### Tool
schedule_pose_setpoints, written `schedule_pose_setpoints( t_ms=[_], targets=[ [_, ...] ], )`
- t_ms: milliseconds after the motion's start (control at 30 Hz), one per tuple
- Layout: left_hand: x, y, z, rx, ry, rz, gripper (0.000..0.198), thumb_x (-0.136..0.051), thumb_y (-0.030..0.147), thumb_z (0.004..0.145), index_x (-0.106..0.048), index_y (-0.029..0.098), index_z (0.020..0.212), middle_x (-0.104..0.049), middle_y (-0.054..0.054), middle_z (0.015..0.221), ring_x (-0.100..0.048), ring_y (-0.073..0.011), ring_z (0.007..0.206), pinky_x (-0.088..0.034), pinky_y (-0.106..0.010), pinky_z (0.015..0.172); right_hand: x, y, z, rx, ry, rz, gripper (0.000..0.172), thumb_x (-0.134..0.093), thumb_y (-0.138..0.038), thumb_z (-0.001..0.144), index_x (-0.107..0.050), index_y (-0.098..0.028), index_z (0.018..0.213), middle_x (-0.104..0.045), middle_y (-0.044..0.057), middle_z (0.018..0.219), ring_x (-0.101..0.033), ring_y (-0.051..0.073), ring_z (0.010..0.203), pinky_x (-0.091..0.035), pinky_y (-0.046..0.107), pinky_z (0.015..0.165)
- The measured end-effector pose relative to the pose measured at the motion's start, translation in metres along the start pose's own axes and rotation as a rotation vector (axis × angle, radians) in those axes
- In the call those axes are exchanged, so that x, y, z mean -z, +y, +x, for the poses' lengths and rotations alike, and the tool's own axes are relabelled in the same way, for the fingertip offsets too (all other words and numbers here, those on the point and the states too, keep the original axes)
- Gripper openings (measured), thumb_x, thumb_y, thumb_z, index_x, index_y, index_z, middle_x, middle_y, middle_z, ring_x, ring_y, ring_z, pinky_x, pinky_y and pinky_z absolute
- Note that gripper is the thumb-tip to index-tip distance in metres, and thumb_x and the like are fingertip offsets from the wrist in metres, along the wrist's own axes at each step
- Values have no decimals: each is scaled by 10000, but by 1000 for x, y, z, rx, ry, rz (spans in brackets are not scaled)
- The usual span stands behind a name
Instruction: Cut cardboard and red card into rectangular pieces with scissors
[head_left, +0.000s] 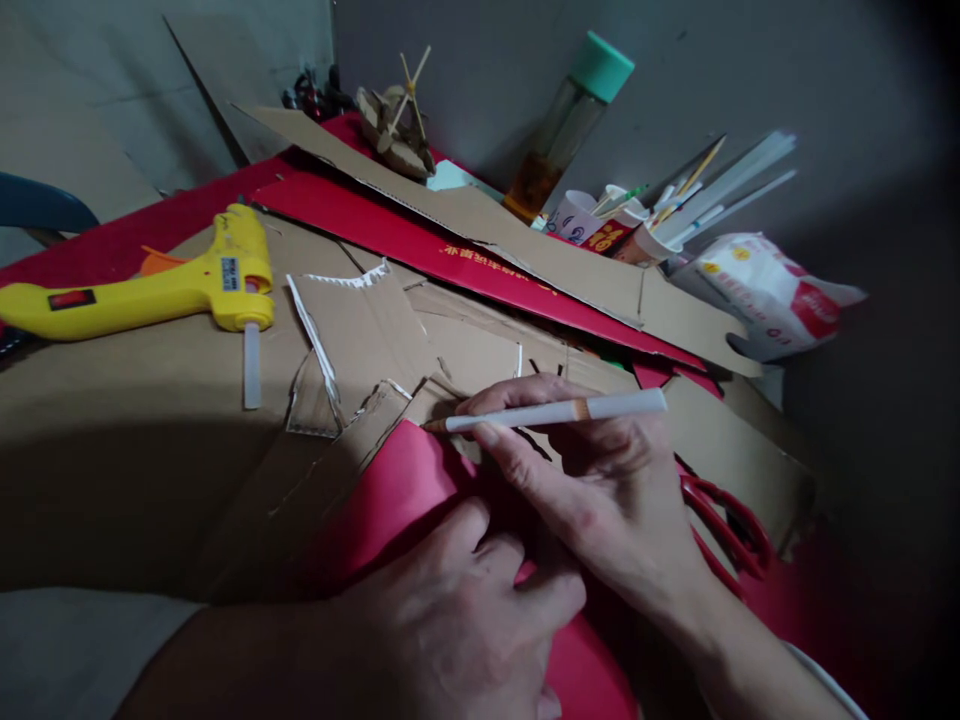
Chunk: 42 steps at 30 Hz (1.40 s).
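My right hand (592, 480) is closed around a white pencil (551, 410) with a brown pointed tip and a brown band. Its tip rests at the top corner of a glossy red card (409, 475), against a piece of brown cardboard (431, 398). Curled over the same card, my left hand (480, 610) grips and presses it from the near side; its fingertips are partly hidden. Beyond both hands lies a torn cardboard piece (367, 330) with white ragged edges. Red-handled scissors (731, 530) lie beside my right wrist, their blades hidden.
A yellow hot glue gun (172, 290) with a glue stick (252, 365) lies at left. Long cardboard strips (465, 215) cross the back. Behind them stand a teal-lidded bottle (562, 130), paper cups (574, 215) holding sticks, a white-and-red packet (772, 290) and a small cardboard model (397, 130).
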<state>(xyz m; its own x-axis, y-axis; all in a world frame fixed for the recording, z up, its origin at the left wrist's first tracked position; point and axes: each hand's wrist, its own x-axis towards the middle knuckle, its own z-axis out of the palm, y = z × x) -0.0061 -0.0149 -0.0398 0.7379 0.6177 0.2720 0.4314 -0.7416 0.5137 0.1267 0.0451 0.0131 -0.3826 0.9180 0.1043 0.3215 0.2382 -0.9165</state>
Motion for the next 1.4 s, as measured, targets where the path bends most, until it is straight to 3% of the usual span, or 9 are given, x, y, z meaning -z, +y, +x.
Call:
schedule_pose_setpoints(
  t_ms=[133,233,400,567,667,800,933,1200,1400],
  targets=[
    [4,1,2,31,-28,-40,369,-768,405,795,-644,192,1069,-737,33,1055,-634,-203,963,-413,-356,815,6,-1,-5,-24,-3,-22,85,-673,-196,905,-745,-190,951,-734,30,927,-688,158,789,-540,272,675],
    [8,3,3,4,-14,7,333,-763,407,805,-666,174,1022,-733,38,948,-632,-203,864,-407,-377,742,9,-2,-8,-39,-11,-24,87,-667,-195,907,-743,-202,949,-740,30,934,-696,165,803,-557,288,720],
    [12,7,4,-24,9,104,262,-749,402,819,-693,159,899,-717,-5,986,-623,-234,913,-409,-405,780,15,-2,-15,-47,-6,-47,89,-660,-203,910,-734,-206,961,-750,42,974,-705,192,857,-567,316,749],
    [17,8,5,4,-9,99,375,-776,403,794,-693,139,1047,-727,-14,1011,-610,-199,777,-425,-394,755,20,0,-27,-61,9,-45,105,-646,-188,924,-725,-211,989,-746,34,1000,-704,177,846,-562,300,724],
    [17,8,1,16,53,80,298,-779,389,797,-697,166,976,-726,18,1002,-597,-180,766,-423,-380,732,22,0,-33,-57,24,-71,104,-647,-176,918,-726,-203,980,-743,33,1004,-702,180,863,-567,304,744],
    [12,10,-4,15,156,136,206,-617,364,932,-698,176,937,-724,14,1009,-591,-193,787,-405,-409,772,24,0,-37,-61,54,-124,100,-646,-189,914,-729,-204,968,-756,30,1011,-710,206,934,-574,327,813],
    [10,10,-4,1,191,175,366,-430,352,1019,-707,189,844,-728,-10,990,-596,-201,803,-389,-423,817,25,-1,-40,-76,77,-142,87,-646,-214,909,-727,-204,941,-762,29,983,-717,208,908,-579,327,793],
    [14,4,-4,-135,188,329,258,-377,118,996,-628,125,1053,-694,-45,995,-552,-220,850,-373,-433,870,34,-2,-49,-51,77,-183,100,-624,-180,906,-722,-193,906,-763,25,949,-714,188,871,-561,296,753],
    [13,1,-9,-161,134,283,263,-452,203,990,-549,117,1219,-667,-63,1066,-536,-229,985,-325,-428,965,46,1,-68,-108,110,-166,90,-647,-182,897,-731,-193,926,-757,20,909,-703,173,782,-547,292,705]
  ],
)
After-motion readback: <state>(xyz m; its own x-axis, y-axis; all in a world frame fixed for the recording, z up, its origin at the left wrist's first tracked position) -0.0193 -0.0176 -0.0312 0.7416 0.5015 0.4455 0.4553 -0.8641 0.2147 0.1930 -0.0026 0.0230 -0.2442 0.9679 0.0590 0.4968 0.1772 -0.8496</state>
